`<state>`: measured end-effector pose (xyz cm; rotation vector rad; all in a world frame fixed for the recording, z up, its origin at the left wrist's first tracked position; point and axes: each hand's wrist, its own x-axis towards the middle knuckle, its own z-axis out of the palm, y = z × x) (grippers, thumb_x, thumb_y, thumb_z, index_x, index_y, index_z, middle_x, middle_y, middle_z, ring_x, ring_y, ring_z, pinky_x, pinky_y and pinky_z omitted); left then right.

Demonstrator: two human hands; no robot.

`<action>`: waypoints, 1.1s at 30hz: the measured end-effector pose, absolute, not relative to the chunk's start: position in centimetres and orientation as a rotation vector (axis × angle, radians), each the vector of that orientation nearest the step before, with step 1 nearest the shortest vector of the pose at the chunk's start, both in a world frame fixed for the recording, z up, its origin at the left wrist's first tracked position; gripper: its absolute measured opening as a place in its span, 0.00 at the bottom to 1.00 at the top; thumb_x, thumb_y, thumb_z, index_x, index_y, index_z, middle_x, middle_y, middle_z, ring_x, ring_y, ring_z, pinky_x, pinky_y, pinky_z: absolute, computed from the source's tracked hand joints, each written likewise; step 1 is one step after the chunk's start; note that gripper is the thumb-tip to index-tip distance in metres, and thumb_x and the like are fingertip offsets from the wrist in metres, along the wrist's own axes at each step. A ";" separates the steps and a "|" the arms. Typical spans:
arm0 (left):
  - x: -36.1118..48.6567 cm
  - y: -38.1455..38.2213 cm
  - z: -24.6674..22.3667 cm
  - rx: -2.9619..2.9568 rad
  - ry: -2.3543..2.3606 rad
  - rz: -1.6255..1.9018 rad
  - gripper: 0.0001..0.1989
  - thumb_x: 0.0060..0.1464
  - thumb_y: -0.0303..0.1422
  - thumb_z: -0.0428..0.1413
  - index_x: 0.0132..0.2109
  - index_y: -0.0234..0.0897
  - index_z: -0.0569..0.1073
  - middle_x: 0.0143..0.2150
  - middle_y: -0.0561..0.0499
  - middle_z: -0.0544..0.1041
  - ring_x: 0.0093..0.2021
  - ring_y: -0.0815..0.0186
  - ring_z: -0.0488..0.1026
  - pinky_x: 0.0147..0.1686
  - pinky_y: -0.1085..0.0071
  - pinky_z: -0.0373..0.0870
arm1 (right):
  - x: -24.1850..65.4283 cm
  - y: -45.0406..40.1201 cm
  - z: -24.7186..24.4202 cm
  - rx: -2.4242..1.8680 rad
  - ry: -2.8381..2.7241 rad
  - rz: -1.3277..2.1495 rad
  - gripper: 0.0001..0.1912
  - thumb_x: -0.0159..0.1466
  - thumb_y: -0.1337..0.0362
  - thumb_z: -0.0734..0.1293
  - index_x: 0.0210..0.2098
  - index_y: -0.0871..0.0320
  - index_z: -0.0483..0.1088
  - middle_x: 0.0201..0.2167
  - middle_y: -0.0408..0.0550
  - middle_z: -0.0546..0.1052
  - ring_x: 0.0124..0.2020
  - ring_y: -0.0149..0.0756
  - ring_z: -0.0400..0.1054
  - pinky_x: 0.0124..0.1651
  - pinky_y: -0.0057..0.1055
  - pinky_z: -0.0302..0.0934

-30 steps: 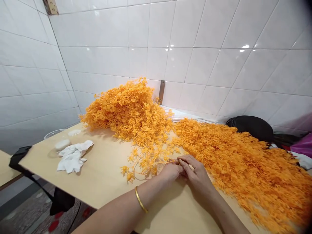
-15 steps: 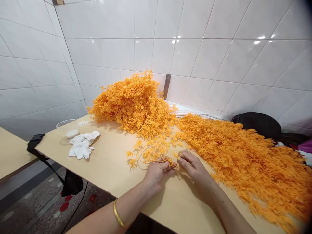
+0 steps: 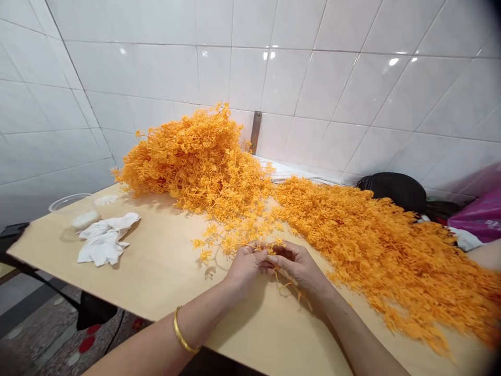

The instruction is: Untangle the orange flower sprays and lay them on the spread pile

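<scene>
I wear a slim gold bangle (image 3: 179,334), its band rounded and glossy, round my left arm (image 3: 213,312). On both sides of the bangle that arm is bare, down to my left hand (image 3: 243,267). Right of the bangle, my right arm (image 3: 352,325) is bare too.

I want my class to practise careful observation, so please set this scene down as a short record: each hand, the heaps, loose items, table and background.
Left hand: pinching a thin-stemmed orange flower sprig; gold-coloured bangle on wrist
Right hand: fingertips closed on the same sprig, beside the left hand's
Heaps: tall orange flower heap behind, toward the left; flatter orange flower heap at right
Loose items: crumpled white tissue-like sheet, left
Table: pale yellow-brown flat tabletop
Background: glossy white tiled wall
</scene>
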<state>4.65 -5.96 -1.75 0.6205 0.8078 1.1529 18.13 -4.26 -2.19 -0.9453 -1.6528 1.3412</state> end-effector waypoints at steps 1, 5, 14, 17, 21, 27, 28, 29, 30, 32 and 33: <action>4.7 -5.8 -1.8 0.618 0.801 1.133 0.07 0.40 0.26 0.56 0.31 0.31 0.67 0.24 0.47 0.73 0.22 0.70 0.68 0.26 0.72 0.64 | 18.2 -4.2 -2.2 -0.942 -1.633 1.335 0.11 0.54 0.59 0.65 0.33 0.60 0.68 0.30 0.47 0.72 0.33 0.34 0.66 0.36 0.31 0.60; 4.9 -5.6 -2.3 0.649 0.785 1.133 0.09 0.40 0.26 0.55 0.32 0.33 0.64 0.23 0.48 0.72 0.22 0.69 0.69 0.25 0.72 0.64 | 18.3 -4.0 -2.3 -1.024 -1.621 1.297 0.09 0.54 0.60 0.64 0.29 0.60 0.68 0.27 0.46 0.72 0.30 0.33 0.66 0.34 0.31 0.60; 5.2 -6.2 -2.0 0.896 0.772 1.174 0.12 0.38 0.21 0.52 0.35 0.34 0.64 0.22 0.54 0.69 0.21 0.73 0.65 0.23 0.77 0.61 | 17.2 -4.7 -2.6 -1.010 -1.526 1.409 0.12 0.54 0.57 0.64 0.30 0.61 0.68 0.25 0.46 0.71 0.26 0.32 0.64 0.29 0.30 0.60; 5.6 -6.2 -2.3 0.822 0.837 1.198 0.11 0.38 0.21 0.52 0.33 0.34 0.63 0.23 0.54 0.69 0.21 0.73 0.65 0.22 0.77 0.61 | 17.3 -4.3 -3.1 -1.104 -1.604 1.239 0.10 0.55 0.58 0.63 0.26 0.60 0.66 0.22 0.44 0.68 0.24 0.30 0.61 0.26 0.28 0.57; 6.0 -5.4 -1.8 0.723 0.956 1.195 0.11 0.38 0.19 0.51 0.31 0.35 0.61 0.19 0.55 0.67 0.18 0.72 0.65 0.21 0.75 0.62 | 17.7 -3.8 -3.1 -1.172 -1.591 1.060 0.11 0.56 0.58 0.62 0.23 0.59 0.62 0.20 0.41 0.65 0.22 0.27 0.57 0.24 0.25 0.53; 5.1 -3.3 -0.5 0.541 0.990 1.132 0.13 0.37 0.14 0.47 0.30 0.34 0.60 0.18 0.52 0.68 0.21 0.69 0.69 0.24 0.73 0.66 | 18.6 -3.3 -2.6 -1.134 -1.353 1.034 0.13 0.57 0.56 0.60 0.23 0.58 0.59 0.18 0.39 0.62 0.20 0.26 0.56 0.23 0.24 0.51; 5.0 -3.1 -0.5 0.485 0.954 1.135 0.12 0.38 0.14 0.46 0.30 0.33 0.61 0.18 0.52 0.68 0.23 0.68 0.70 0.25 0.73 0.67 | 18.6 -3.2 -2.6 -1.132 -1.352 1.066 0.13 0.57 0.55 0.61 0.23 0.58 0.60 0.18 0.39 0.62 0.19 0.25 0.56 0.23 0.24 0.51; 5.0 -3.0 -0.6 0.435 0.919 1.138 0.12 0.38 0.14 0.44 0.29 0.33 0.61 0.18 0.52 0.67 0.23 0.69 0.71 0.26 0.73 0.67 | 18.6 -3.2 -2.6 -1.131 -1.350 1.098 0.13 0.56 0.55 0.62 0.24 0.58 0.60 0.18 0.39 0.62 0.18 0.25 0.55 0.22 0.24 0.51; 5.0 -2.8 -0.8 0.396 0.886 1.142 0.12 0.39 0.14 0.43 0.29 0.33 0.61 0.18 0.52 0.67 0.23 0.69 0.70 0.27 0.73 0.68 | 18.6 -3.2 -2.6 -1.129 -1.344 1.127 0.12 0.55 0.55 0.62 0.25 0.58 0.61 0.18 0.39 0.63 0.18 0.25 0.55 0.21 0.24 0.51; 5.2 -2.6 -1.3 0.368 0.813 1.142 0.11 0.40 0.15 0.43 0.28 0.33 0.62 0.19 0.52 0.67 0.21 0.70 0.69 0.26 0.74 0.67 | 18.5 -3.3 -2.4 -1.114 -1.351 1.178 0.12 0.53 0.56 0.64 0.28 0.59 0.63 0.19 0.39 0.64 0.19 0.26 0.56 0.22 0.24 0.52; 5.3 -2.4 -1.5 0.373 0.770 1.142 0.10 0.41 0.15 0.44 0.28 0.32 0.63 0.19 0.52 0.67 0.21 0.71 0.68 0.26 0.74 0.67 | 18.5 -3.4 -2.3 -1.100 -1.375 1.206 0.12 0.53 0.56 0.65 0.30 0.59 0.64 0.21 0.40 0.65 0.20 0.26 0.57 0.22 0.24 0.52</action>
